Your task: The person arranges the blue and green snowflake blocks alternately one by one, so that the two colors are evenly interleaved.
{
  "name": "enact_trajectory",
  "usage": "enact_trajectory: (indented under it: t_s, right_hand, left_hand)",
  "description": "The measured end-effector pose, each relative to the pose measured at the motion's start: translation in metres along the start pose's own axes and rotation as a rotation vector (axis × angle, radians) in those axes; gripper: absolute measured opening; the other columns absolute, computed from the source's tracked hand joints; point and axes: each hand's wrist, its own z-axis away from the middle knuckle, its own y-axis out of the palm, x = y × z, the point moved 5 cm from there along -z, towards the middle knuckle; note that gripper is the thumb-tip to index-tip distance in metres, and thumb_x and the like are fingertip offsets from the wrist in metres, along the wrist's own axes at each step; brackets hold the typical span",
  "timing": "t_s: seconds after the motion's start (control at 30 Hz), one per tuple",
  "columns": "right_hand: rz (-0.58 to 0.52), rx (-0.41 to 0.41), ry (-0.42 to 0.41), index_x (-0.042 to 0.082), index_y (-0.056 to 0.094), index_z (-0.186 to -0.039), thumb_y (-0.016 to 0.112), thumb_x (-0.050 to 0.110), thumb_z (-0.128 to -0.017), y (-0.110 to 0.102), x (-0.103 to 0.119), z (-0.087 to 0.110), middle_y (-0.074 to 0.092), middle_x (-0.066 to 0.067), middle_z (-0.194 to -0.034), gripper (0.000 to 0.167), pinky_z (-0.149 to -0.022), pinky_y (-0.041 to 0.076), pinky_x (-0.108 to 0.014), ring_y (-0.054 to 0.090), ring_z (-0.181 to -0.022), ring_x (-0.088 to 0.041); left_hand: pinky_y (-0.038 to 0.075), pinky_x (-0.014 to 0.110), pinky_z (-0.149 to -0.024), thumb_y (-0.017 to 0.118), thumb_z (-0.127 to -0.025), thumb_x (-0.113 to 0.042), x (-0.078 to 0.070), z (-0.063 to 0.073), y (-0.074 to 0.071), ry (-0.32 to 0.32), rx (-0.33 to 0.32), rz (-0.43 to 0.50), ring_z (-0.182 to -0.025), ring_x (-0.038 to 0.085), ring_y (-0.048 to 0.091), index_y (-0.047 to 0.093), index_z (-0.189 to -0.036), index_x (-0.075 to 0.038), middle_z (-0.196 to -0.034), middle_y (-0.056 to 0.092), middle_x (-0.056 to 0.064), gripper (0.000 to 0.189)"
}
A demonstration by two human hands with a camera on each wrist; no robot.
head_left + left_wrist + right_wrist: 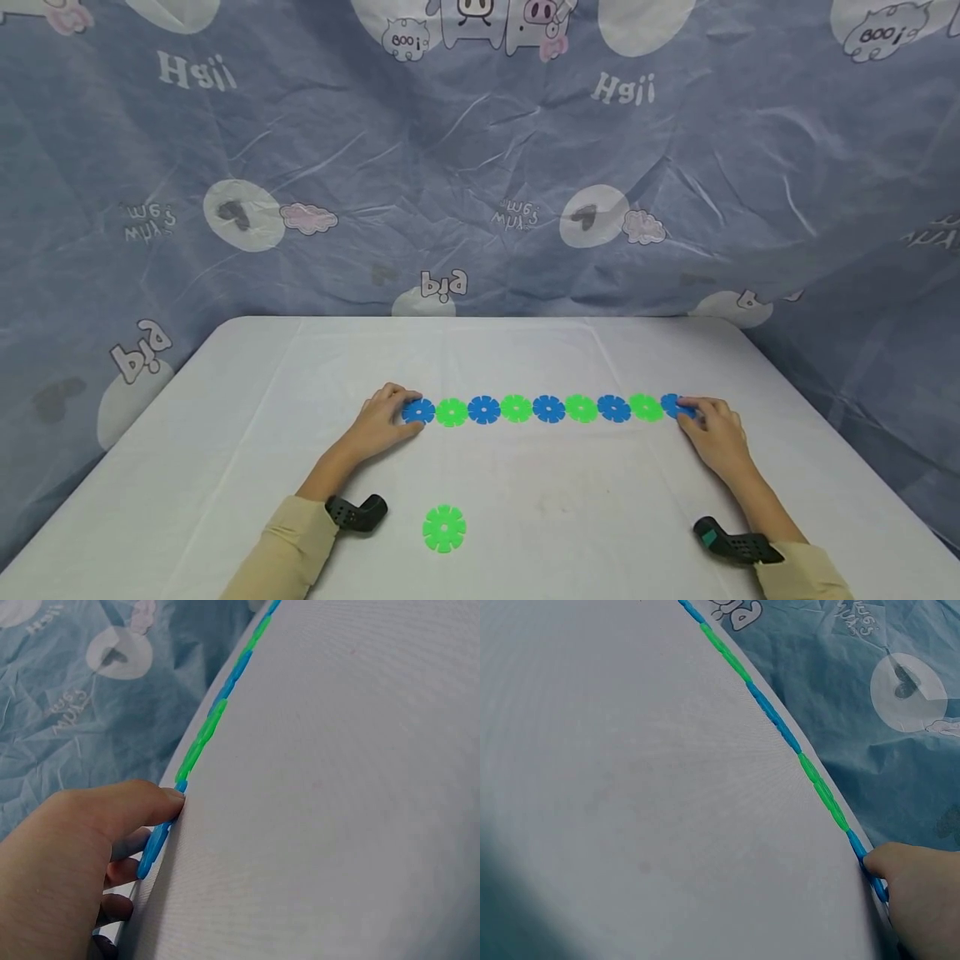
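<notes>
A straight row of blue and green notched plastic snowflake discs [549,409], alternating in colour and joined edge to edge, runs across the white table. At its left end my left hand [380,423] holds the blue snowflake disc [155,850] by the edges, thumb on the near side and fingers on the far side. The right hand [716,433] grips the blue disc [856,844] at the other end in the same way, covering part of it. Nearer to me, a single green snowflake disc [444,528] lies flat, apart from the row.
The white-covered table [570,517] has its far edge just beyond the row. Behind it hangs a wrinkled blue-grey printed cloth [420,150]. Black wrist cameras [357,514] are strapped at both cuffs, close above the tabletop.
</notes>
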Motion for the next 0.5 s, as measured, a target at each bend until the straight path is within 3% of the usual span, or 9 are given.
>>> enact_trajectory:
  t_s: [0.5]
  right_hand:
    - [-0.003, 0.004, -0.007, -0.002, 0.051, -0.118, 0.044, 0.02, -0.093, -0.0002, 0.0003, 0.0008, 0.034, -0.033, -0.125, 0.034, -0.086, 0.021, -0.06, 0.03, -0.11, -0.05]
  left_hand:
    - [0.032, 0.041, -0.088, 0.064, -0.08, -0.034, 0.0007, -0.0004, 0.0013, -0.009, -0.003, -0.006, -0.111, 0.025, 0.045, 0.055, -0.122, -0.014, -0.116, 0.049, 0.008, 0.048]
